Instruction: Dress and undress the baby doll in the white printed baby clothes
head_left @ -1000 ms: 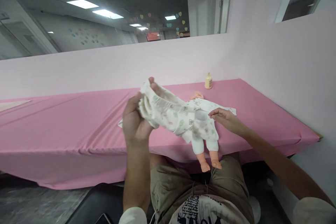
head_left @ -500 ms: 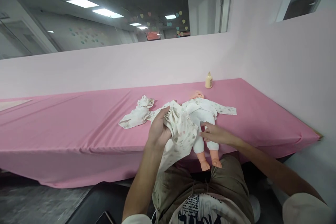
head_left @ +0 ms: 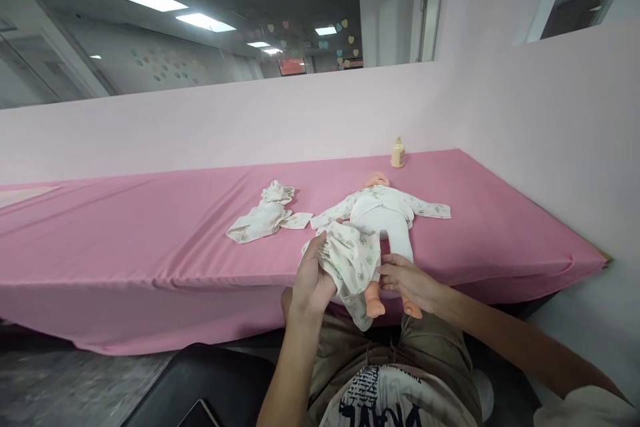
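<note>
A doll point(head_left: 385, 220) lies on its back at the table's front edge, in a white printed long-sleeved top and white leggings. Its bare feet hang over the edge. Bunched in my left hand point(head_left: 313, 280) is a pair of white printed baby pants point(head_left: 350, 257), which covers part of the doll's left-side leg in view. My right hand point(head_left: 407, 280) is closed at that leg, just above the foot, with its fingertips partly hidden by the cloth and leg.
More crumpled white baby clothing point(head_left: 263, 219) lies to the left on the pink-covered table point(head_left: 150, 233). A cream pump bottle point(head_left: 398, 153) stands behind the doll near the wall. A phone point(head_left: 199, 415) rests on a black seat at the bottom left.
My left hand has brought the pants down and nearer to me, off the doll's arm and toward its foot. My right hand has shifted lower, to the leg.
</note>
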Demonstrator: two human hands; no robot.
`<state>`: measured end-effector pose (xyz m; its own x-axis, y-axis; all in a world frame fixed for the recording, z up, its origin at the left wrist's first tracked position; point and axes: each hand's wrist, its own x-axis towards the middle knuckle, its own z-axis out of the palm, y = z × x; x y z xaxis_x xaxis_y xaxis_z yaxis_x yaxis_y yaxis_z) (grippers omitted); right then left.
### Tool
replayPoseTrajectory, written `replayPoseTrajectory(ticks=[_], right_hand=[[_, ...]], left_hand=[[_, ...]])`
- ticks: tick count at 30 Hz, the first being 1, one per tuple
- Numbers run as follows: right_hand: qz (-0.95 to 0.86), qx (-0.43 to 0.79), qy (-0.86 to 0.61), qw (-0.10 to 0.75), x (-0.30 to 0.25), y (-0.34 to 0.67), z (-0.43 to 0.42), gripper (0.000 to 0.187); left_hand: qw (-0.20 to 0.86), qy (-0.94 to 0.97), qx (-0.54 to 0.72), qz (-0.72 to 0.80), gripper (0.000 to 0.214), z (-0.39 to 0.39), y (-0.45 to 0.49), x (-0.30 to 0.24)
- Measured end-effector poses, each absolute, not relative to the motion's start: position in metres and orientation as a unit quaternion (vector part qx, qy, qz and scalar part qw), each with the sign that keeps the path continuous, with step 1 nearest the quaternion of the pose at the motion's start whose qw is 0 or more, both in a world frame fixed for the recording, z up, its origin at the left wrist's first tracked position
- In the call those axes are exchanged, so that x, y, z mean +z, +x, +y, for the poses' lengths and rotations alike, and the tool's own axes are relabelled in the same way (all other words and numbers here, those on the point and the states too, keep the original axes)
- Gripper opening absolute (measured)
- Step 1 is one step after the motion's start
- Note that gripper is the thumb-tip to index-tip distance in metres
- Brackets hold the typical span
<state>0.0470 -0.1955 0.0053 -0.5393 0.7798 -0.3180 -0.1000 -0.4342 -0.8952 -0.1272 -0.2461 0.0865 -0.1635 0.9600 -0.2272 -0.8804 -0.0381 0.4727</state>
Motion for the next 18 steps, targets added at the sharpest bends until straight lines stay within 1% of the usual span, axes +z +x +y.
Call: replayPoseTrajectory(ticks=[2, 4, 6, 10, 12, 15, 18], right_hand=[[-0.423, 0.791, -0.345, 0.275, 0.004, 0.042, -0.198, 0.030], [-0.411, 0.813, -0.311, 0.272, 0.004, 0.039, -0.197, 0.029], [-0.391, 0.820, -0.309, 0.282, 0.006, 0.039, -0.194, 0.030], [-0.366, 0.820, -0.299, 0.323, 0.019, 0.041, -0.191, 0.030], [-0.362, 0.817, -0.281, 0.350, 0.024, 0.040, -0.191, 0.028], [-0.374, 0.813, -0.257, 0.365, 0.028, 0.037, -0.191, 0.026], [-0.398, 0.805, -0.253, 0.359, 0.027, 0.035, -0.192, 0.025]], left_hand=[[0.650, 0.055, 0.718, 0.245, 0.024, -0.255, -0.130, 0.084], [0.650, 0.043, 0.725, 0.221, 0.021, -0.263, -0.136, 0.082], [0.640, 0.042, 0.738, 0.210, 0.022, -0.271, -0.143, 0.080], [0.594, 0.016, 0.755, 0.278, 0.024, -0.290, -0.148, 0.066], [0.582, -0.001, 0.751, 0.311, 0.021, -0.300, -0.142, 0.056], [0.615, -0.025, 0.718, 0.325, 0.015, -0.309, -0.123, 0.046], [0.669, -0.055, 0.670, 0.317, 0.014, -0.311, -0.102, 0.045]])
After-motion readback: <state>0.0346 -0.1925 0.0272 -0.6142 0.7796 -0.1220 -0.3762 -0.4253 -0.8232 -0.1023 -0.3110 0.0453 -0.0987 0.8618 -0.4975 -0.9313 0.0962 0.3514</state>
